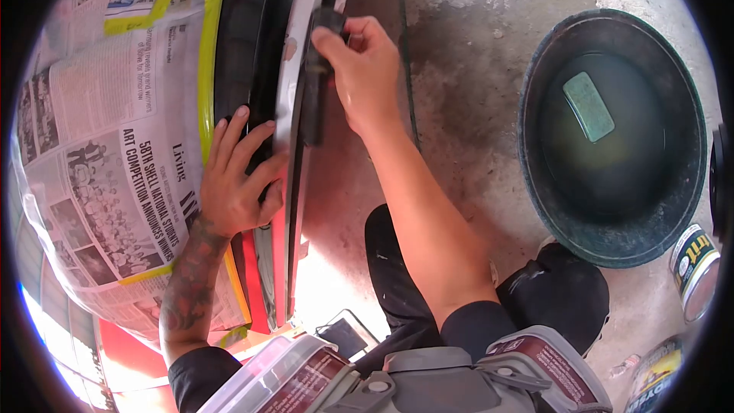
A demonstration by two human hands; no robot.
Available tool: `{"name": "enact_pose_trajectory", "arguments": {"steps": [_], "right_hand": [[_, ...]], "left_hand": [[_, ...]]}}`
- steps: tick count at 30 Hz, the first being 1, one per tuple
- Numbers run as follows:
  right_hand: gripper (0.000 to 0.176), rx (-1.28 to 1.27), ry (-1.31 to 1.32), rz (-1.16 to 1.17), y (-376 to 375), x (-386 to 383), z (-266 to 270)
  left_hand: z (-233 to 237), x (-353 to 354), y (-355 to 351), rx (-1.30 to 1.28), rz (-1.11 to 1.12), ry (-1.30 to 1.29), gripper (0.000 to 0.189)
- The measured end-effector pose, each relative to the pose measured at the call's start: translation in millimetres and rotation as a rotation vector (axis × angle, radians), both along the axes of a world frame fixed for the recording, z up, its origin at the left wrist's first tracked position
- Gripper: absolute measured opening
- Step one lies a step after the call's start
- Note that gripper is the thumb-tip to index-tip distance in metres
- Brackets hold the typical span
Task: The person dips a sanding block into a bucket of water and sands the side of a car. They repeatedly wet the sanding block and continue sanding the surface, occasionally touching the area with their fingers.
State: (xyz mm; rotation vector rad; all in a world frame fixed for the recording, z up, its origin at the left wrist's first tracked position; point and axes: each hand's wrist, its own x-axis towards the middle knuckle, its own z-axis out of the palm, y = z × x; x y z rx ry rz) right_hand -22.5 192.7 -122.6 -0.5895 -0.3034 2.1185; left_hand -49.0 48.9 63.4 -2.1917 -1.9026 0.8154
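Observation:
My right hand (362, 61) grips a long black sanding block (316, 80), held against the narrow white-and-grey edge (288, 84) of a car body panel. The block is slightly blurred. Fingers spread, my left hand (241, 172) rests on the panel beside that edge, just below the block's lower end. Glossy black trim (243, 46) runs along the panel, and red paint (260, 283) shows toward the bottom. Left of the trim, newspaper (107, 138) covers the bodywork, fixed with yellow masking tape (208, 61).
A black tub (535, 183) of cloudy water stands on the concrete floor (466, 53) at right, with a pale green block (589, 107) in it. Two cans, one labelled (696, 268), stand nearby. A grey respirator (428, 378) fills the bottom edge.

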Motion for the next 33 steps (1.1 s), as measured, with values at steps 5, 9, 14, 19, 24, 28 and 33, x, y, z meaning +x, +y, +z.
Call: {"name": "enact_pose_trajectory", "arguments": {"steps": [5,9,14,19,24,28,33], "right_hand": [[0.059,0.325,-0.095,0.184,13,35,-30],[0.098,0.702,-0.229,0.322,39,49,-37],[0.106,0.869,-0.301,0.504,65,53,-20],[0.106,0.908,-0.302,0.539,59,48,-16],[0.107,0.900,-0.273,0.557,46,51,-14],[0.108,0.898,-0.252,0.573,37,53,-14],[0.107,0.893,-0.254,0.621,31,61,-10]], "left_hand": [[0,0,-2,-0.006,0.005,0.010,0.032],[1,1,-1,-0.002,-0.001,0.008,0.032],[1,1,-1,-0.005,-0.005,0.011,0.033],[1,-2,-2,-0.026,0.012,-0.008,0.031],[1,-1,-3,-0.029,0.013,0.002,0.032],[2,0,-2,-0.035,0.022,0.009,0.031],[1,1,-2,-0.037,0.024,0.013,0.031]]}}
